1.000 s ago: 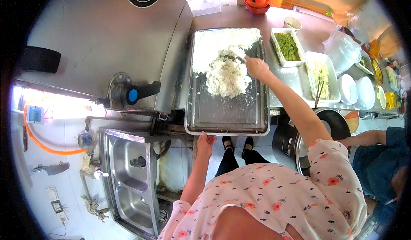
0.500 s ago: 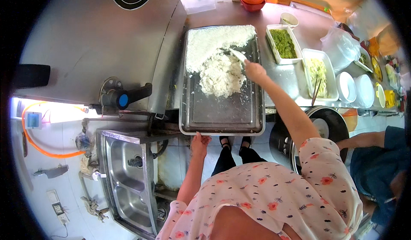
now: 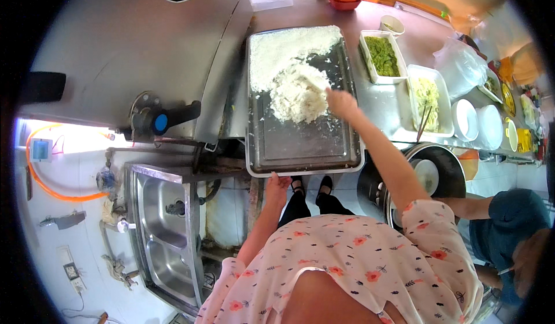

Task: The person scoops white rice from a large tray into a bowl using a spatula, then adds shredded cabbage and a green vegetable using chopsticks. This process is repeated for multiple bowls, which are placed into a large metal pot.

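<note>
A large dark metal tray point(image 3: 300, 159) rests on the steel counter, its near end jutting past the edge. White cooked rice point(image 3: 298, 101) covers its far left part and is heaped in a mound at the middle. My right hand point(image 3: 342, 104) is closed round the handle of a white rice paddle point(image 3: 315, 81), whose blade lies against the mound's right side. At the tray's near rim, my left hand point(image 3: 278, 188) has its fingers curled at the edge, gripping it; part of the fingers is hidden under the rim.
Right of the tray stand a white tub of green chopped food point(image 3: 381, 56), a tub of pale shreds point(image 3: 426, 99) with chopsticks, and white bowls point(image 3: 465, 120). A large pot point(image 3: 439, 170) sits below, beside another person point(image 3: 509, 225). A double sink point(image 3: 167, 225) is at lower left.
My right hand has drawn the paddle down and slightly left, from the mound's far edge onto its right side. My left hand stays at the tray's near rim. The view has shifted a little.
</note>
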A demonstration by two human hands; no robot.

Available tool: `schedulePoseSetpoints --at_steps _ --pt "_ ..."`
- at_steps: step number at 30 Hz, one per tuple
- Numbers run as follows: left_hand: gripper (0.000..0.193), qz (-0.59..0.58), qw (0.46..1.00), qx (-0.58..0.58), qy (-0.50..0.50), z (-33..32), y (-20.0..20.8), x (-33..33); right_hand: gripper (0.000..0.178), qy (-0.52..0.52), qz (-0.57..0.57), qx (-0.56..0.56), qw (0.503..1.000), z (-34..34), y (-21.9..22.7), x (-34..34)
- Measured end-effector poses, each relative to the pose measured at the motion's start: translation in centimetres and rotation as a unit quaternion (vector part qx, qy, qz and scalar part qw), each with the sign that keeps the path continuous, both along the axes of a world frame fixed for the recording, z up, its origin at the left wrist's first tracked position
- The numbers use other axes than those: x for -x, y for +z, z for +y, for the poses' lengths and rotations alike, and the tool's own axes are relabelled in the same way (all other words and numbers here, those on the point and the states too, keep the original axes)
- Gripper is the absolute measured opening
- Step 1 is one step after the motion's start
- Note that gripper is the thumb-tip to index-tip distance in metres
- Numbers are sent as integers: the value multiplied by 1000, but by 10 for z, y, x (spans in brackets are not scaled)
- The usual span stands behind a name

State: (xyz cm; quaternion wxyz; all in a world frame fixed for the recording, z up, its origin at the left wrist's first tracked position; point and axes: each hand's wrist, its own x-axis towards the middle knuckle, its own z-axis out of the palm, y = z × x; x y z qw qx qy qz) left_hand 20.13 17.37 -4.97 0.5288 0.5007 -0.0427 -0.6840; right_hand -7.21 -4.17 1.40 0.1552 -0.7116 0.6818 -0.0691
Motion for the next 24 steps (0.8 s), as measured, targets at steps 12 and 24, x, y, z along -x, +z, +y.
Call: schedulePoseSetpoints --at_steps 12,24 --pt "28 17 999 -31 28 13 -13 3 21 179 31 37 983 -31 17 -49" --pt "28 46 998 -7 -39 19 -26 -18 25 23 -154 -111 982 -13 61 -51"
